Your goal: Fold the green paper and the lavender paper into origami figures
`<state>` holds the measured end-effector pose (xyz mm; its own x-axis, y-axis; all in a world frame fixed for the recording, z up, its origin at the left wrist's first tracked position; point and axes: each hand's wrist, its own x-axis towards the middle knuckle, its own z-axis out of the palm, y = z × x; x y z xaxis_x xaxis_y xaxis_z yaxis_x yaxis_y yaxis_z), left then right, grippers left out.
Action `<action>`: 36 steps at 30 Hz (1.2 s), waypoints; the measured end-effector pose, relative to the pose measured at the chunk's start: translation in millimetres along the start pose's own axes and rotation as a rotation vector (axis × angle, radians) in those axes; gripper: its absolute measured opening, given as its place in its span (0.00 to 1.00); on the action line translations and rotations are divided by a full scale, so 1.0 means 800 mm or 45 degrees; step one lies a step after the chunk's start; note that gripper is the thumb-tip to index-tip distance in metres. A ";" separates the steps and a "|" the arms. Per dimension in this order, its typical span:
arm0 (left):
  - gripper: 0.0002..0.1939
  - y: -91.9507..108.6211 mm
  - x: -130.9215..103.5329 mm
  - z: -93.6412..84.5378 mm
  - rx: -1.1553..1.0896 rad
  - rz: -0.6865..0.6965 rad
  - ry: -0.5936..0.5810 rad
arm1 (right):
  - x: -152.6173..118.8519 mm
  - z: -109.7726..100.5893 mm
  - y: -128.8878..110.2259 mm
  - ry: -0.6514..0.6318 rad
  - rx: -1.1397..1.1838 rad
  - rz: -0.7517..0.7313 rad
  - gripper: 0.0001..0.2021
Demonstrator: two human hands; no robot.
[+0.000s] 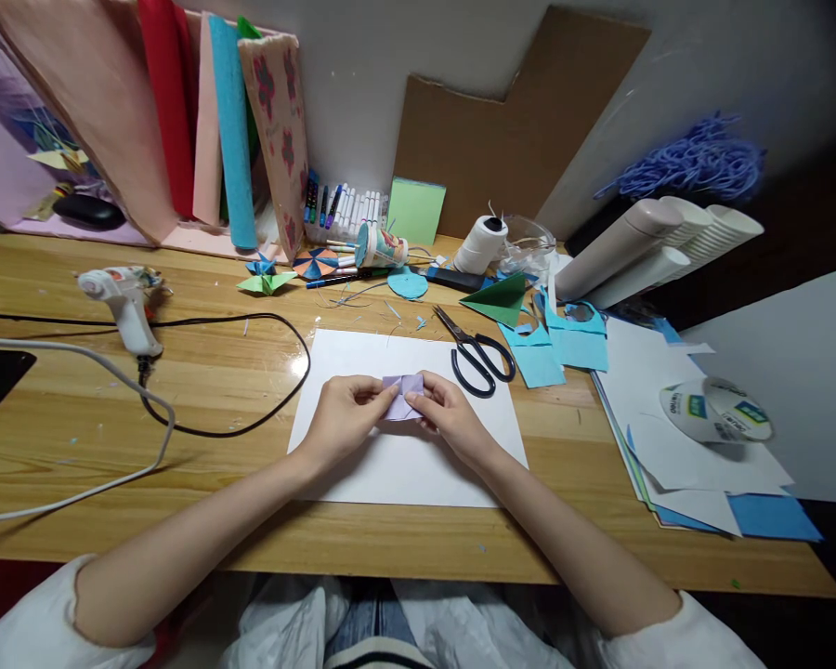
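Observation:
A small folded purple paper with visible creases is held up over a white sheet. My left hand pinches its left edge between thumb and fingers. From the other side, my right hand grips the right edge, its thumb lying on the front of the paper. The fingers behind the paper are partly hidden. Black-handled scissors lie at the sheet's upper right corner, slightly open.
A glue gun and cables are on the left. Blue paper scraps, a thread spool and markers sit behind the sheet. Stacked papers and a tape roll are at the right.

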<state>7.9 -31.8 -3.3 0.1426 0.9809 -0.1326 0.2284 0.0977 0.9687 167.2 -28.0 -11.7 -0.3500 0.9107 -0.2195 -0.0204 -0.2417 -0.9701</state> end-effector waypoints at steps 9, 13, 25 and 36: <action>0.16 0.006 0.003 -0.003 -0.080 -0.091 -0.004 | -0.001 0.001 0.002 -0.040 -0.059 -0.060 0.12; 0.14 0.007 0.002 -0.002 -0.130 -0.049 0.020 | -0.002 0.002 0.003 -0.073 -0.037 -0.111 0.11; 0.17 0.002 0.006 -0.010 -0.117 0.034 -0.211 | -0.005 -0.003 0.000 -0.092 -0.222 -0.178 0.11; 0.15 0.006 0.007 -0.005 0.188 0.100 -0.241 | -0.001 -0.015 -0.017 -0.094 -0.571 -0.269 0.09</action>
<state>6.1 -25.6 1.6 0.3402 0.9341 -0.1086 0.3455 -0.0167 0.9383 179.0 -21.4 0.0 -0.4470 0.8943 -0.0214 0.3011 0.1278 -0.9450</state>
